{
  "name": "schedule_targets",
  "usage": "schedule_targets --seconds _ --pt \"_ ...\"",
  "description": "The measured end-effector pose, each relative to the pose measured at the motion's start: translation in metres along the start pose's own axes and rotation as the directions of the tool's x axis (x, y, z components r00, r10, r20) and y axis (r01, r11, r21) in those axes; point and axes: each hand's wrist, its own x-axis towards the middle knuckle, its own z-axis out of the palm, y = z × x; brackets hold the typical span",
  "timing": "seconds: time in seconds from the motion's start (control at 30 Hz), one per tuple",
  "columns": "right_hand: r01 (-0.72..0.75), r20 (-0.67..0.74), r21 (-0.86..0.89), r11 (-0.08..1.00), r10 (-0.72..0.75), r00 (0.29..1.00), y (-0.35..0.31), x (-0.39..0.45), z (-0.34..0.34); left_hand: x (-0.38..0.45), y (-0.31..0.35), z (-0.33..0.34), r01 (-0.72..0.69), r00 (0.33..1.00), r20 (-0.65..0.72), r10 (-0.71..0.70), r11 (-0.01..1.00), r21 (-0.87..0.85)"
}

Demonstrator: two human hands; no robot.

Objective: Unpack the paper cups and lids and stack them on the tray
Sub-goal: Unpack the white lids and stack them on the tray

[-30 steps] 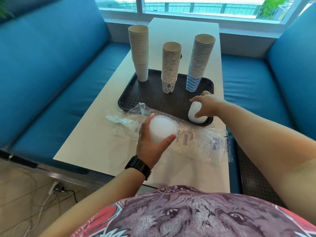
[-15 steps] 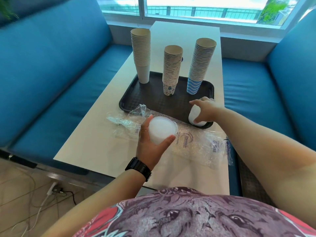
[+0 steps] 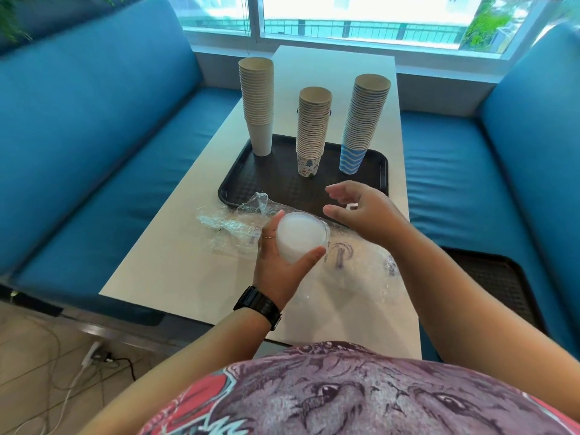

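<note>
1. Head view: since the earlier frames the right hand (image 3: 365, 215) has come off the small pile of lids (image 3: 351, 207) at the tray's (image 3: 238, 183) near right corner and now hovers released, fingers spread, just beside the sleeve.
2. The left hand (image 3: 276, 262) grasps the lid stack (image 3: 299, 238) through its plastic wrap (image 3: 351, 262), near the table's middle.
3. Likely light, thin, slippery; pinch several rims together.
4. Three cup stacks (image 3: 314, 130) stand far on the tray.

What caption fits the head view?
Left hand grips lid stack; open right hand nears it; three cup stacks on tray.
</note>
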Motion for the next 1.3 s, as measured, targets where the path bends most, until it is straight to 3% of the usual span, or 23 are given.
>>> schedule_targets --seconds 0.2,0.33,0.43,0.67,0.87,1.0,1.13,1.3 --pt "0.098 0.177 -0.111 0.989 -0.077 0.981 -0.034 -0.009 -0.002 -0.003 0.002 -0.002 -0.026 1.000 0.011 0.026 0.999 -0.028" --pt "0.200 0.308 -0.322 0.925 -0.098 0.947 -0.049 -0.009 0.007 -0.003 0.002 -0.001 -0.030 0.999 0.023 0.031 0.999 -0.021" --pt "0.227 0.349 -0.413 0.882 -0.077 0.934 -0.054 -0.006 0.016 -0.003 0.001 -0.001 -0.031 0.999 0.033 0.031 1.000 -0.001" --pt "0.247 0.366 -0.439 0.864 -0.079 0.927 -0.054 -0.005 0.021 -0.003 -0.003 -0.002 -0.041 0.999 0.012 0.041 0.999 0.000" --pt "0.251 0.313 -0.353 0.901 -0.138 0.939 -0.051 -0.002 0.017 -0.001 -0.001 -0.006 -0.046 0.999 0.027 0.047 0.999 -0.012" --pt "0.213 0.229 -0.101 0.972 -0.186 0.956 -0.047 -0.001 0.009 0.001 -0.002 -0.007 -0.034 0.999 0.014 0.035 0.999 -0.030" --pt "0.164 0.146 0.182 0.969 -0.192 0.970 -0.037 -0.003 0.008 0.002 -0.002 -0.008 -0.027 0.999 0.030 0.027 1.000 -0.007" --pt "0.067 0.126 0.343 0.937 -0.117 0.985 -0.012 -0.009 0.020 0.007 -0.001 -0.007 -0.015 1.000 0.003 0.015 0.999 -0.035"
